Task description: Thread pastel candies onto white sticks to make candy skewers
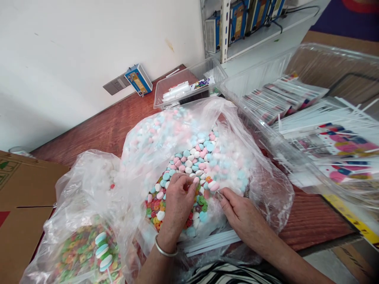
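Striped black-and-white cloth [231,274] lies below the right hand [241,211], which pinches a pink-white-orange candy skewer [212,184] beside the curled left hand [180,195], its fingertips pinching a round pink candy [196,180] over a clear plastic bag [271,189] of pastel candy discs [189,162] and multicoloured rings [155,207].

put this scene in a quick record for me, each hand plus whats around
Left hand: appears to pinch a pink candy
Right hand: holds a candy stick threaded with pink, white and orange pieces
Below the hands: open plastic bag with pink, white and blue candies, multicoloured rings
Left: second bag of rings, another loaded stick there
Near the person: white sticks
Right: clear tub, printed packets inside
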Action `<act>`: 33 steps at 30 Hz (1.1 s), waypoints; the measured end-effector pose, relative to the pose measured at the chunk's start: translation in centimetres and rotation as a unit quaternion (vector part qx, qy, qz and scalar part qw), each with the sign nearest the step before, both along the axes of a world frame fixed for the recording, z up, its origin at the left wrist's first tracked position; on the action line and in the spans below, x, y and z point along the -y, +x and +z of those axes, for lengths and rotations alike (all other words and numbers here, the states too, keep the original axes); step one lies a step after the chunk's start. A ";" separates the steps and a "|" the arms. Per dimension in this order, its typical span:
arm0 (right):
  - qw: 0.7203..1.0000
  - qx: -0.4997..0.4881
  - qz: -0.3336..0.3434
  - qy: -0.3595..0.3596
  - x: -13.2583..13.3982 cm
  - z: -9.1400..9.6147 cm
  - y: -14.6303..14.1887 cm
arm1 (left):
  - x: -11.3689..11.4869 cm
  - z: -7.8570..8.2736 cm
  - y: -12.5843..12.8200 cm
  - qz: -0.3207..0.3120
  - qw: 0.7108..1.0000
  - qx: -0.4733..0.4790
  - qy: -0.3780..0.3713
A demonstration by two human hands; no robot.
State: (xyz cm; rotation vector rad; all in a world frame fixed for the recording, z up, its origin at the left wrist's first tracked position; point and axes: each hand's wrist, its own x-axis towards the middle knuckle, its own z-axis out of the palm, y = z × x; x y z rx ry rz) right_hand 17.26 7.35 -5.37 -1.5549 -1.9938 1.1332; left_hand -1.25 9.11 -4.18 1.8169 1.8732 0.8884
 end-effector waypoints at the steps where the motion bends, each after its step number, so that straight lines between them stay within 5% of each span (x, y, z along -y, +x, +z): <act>1: 1.000 0.000 0.002 -0.002 0.0 -0.1 0.0 | -0.1 0.0 0.0 0.004 1.000 -0.004 -0.003; 8: 1.000 0.001 0.012 -0.004 0.1 -0.5 -0.1 | -0.7 -0.4 -0.4 0.072 0.995 -0.024 -0.061; 16: 1.000 0.005 0.019 0.003 0.3 -0.1 -0.2 | -0.5 -0.8 0.6 0.049 0.994 -0.086 -0.034; 21: 0.999 -0.004 0.051 -0.014 0.6 0.6 0.0 | -0.6 -0.9 -0.1 0.078 0.989 0.117 -0.048; 25: 0.996 -0.044 0.071 -0.017 1.0 0.9 0.0 | -0.6 -0.6 -0.8 0.083 0.937 0.329 -0.083; 33: 0.995 -0.065 0.071 -0.029 1.1 1.0 -0.4 | 0.2 -0.3 -0.6 0.077 0.914 0.376 -0.128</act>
